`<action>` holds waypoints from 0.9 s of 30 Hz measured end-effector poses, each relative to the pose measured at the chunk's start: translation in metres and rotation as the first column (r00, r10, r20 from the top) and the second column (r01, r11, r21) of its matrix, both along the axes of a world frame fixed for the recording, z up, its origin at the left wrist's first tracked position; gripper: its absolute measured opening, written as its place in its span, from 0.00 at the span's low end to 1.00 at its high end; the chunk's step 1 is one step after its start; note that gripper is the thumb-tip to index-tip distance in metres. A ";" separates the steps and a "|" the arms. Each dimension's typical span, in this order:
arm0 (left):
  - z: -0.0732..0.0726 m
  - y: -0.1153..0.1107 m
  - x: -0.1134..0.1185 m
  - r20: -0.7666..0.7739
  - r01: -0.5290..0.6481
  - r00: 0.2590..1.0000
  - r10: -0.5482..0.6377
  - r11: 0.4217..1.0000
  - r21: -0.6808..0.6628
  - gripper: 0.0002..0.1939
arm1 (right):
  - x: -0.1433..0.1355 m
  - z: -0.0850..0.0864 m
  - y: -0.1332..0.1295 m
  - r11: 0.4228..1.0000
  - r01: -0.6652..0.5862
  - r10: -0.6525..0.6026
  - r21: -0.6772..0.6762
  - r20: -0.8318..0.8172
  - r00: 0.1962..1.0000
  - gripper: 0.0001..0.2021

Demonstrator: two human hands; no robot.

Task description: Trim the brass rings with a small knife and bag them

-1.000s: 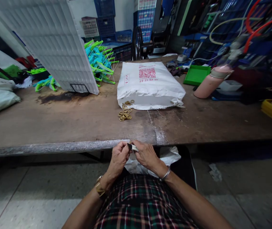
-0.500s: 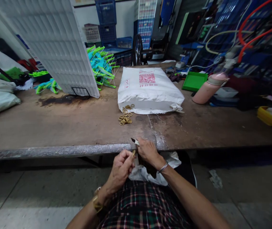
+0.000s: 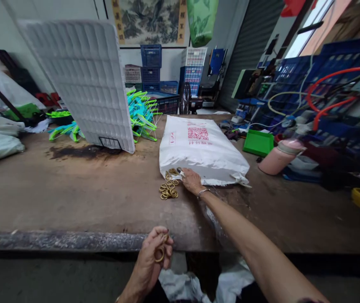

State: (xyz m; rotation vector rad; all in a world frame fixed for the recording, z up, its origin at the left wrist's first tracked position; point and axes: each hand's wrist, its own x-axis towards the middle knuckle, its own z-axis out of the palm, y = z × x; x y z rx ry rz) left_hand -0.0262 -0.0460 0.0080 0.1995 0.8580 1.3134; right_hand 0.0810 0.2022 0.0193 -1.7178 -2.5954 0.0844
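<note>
Left hand [image 3: 154, 252], near side, palm turned partly up at the table's edge. Thumb and fingers drawn in narrow, holding a few shiny gold-coloured round rings [image 3: 159, 254]; exact count unclear from here. One ring hangs lowest, its open centre showing.

Right hand [image 3: 191, 181], bare, silver bracelet [image 3: 203, 193] at the wrist, arm stretched to the far side of the left hand. Fingers closed on a small white tool with a dark tip [image 3: 180, 171]; grip partly hidden by the hand. Whether the fingertips touch a ring, I cannot tell.

Loose pile of gold-coloured rings [image 3: 168, 193] on the brown wooden table [image 3: 88, 202], just left of the right hand. The pile runs up to the near left corner of a bulky white woven sack [image 3: 198, 147] printed with a red square code. Right hand in front of the sack's near side.

Farther right: shallow green plastic tray [image 3: 258, 143], then a pink bottle [image 3: 277, 159], tilted. Left: ribbed white panel [image 3: 88, 84], leaning, bright green and blue plastic pieces [image 3: 142, 113] behind its right edge.
</note>
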 end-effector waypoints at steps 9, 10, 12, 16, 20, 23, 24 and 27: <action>-0.008 0.016 -0.006 0.171 0.002 0.985 0.014 0.996 -0.090 0.16 | -0.020 -0.017 0.049 0.994 0.031 -0.030 -0.108 0.010 0.999 0.15; -0.010 0.017 -0.007 0.171 0.001 0.985 0.020 0.993 -0.120 0.17 | -0.019 -0.018 0.051 0.993 0.038 -0.038 -0.113 0.003 0.999 0.14; -0.013 0.020 -0.007 0.162 0.014 0.987 0.014 0.986 -0.168 0.19 | -0.018 -0.019 0.053 0.991 0.050 -0.052 -0.120 -0.009 0.999 0.14; -0.012 0.023 -0.007 0.165 0.054 0.986 -0.030 0.988 -0.143 0.21 | -0.009 -0.017 0.051 0.990 0.085 -0.087 -0.110 -0.017 0.996 0.13; -0.009 0.023 -0.002 0.172 0.050 0.984 -0.039 0.997 -0.066 0.22 | 0.003 -0.012 0.034 0.992 0.106 -0.106 -0.071 -0.008 0.994 0.14; -0.009 0.024 0.002 0.065 0.027 0.998 -0.025 0.999 -0.026 0.22 | 0.012 -0.007 0.004 0.999 0.037 -0.038 -0.018 -0.082 0.996 0.12; -0.009 0.024 0.003 0.009 0.015 1.000 -0.014 1.000 -0.010 0.22 | 0.016 -0.006 -0.010 1.000 -0.010 0.009 -0.004 -0.130 0.992 0.11; -0.007 0.027 0.006 -0.167 -0.038 0.985 0.041 0.999 0.017 0.22 | 0.026 0.000 -0.059 0.983 -0.177 0.155 -0.044 -0.310 0.938 0.08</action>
